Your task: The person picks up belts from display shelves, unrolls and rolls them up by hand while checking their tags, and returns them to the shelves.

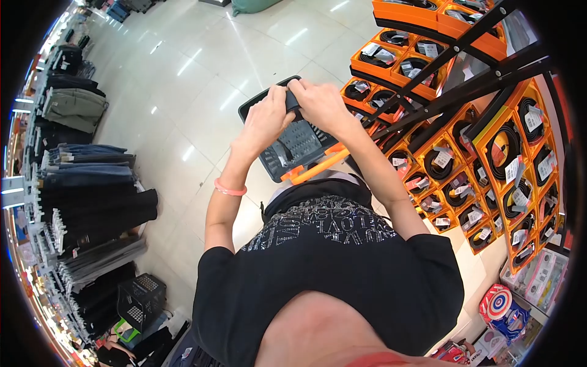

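Observation:
Both hands meet in front of me, over a dark grey plastic basket (301,142) with an orange handle (315,167). Between them is a small dark item (292,101), possibly a rolled belt; its details are too small to make out. My left hand (266,120) has its fingers closed round the item's left side, and a pink band circles that wrist. My right hand (319,105) grips the same item from the right, slightly blurred. Another dark strip lies inside the basket near its left wall.
Orange trays of coiled belts (441,160) fill the rack at right, crossed by black metal bars (428,82). Trousers (92,165) hang along the left side. A black basket (142,301) stands at lower left. Packaged goods (504,309) are at lower right.

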Action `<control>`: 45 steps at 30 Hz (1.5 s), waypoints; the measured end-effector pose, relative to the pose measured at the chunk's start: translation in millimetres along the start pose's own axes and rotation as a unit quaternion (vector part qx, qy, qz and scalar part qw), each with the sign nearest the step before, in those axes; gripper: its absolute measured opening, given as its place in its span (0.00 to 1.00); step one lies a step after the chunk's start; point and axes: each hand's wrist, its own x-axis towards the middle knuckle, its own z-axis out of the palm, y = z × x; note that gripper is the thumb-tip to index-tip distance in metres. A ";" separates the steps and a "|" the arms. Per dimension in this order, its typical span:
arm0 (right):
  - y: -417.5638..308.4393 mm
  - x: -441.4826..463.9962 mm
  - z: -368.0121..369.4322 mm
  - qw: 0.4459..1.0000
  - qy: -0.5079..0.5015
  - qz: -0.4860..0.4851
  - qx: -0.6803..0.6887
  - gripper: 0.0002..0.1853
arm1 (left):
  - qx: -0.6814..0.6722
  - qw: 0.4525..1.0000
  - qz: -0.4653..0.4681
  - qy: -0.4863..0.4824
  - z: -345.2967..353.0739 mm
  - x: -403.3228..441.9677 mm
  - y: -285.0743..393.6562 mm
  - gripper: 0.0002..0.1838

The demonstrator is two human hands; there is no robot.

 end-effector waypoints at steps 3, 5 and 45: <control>-2.1 -2.0 6.4 0.997 0.060 0.017 0.045 0.08 | 0.017 1.000 0.005 0.026 11.3 -0.9 -8.7 0.22; 1.4 -5.7 26.9 0.988 0.110 0.041 0.105 0.09 | -0.077 0.985 -0.019 0.153 31.1 -0.8 -21.1 0.14; -2.1 -10.5 28.2 0.969 0.151 0.124 0.149 0.11 | -0.117 0.967 -0.081 0.213 40.0 -7.5 -20.6 0.17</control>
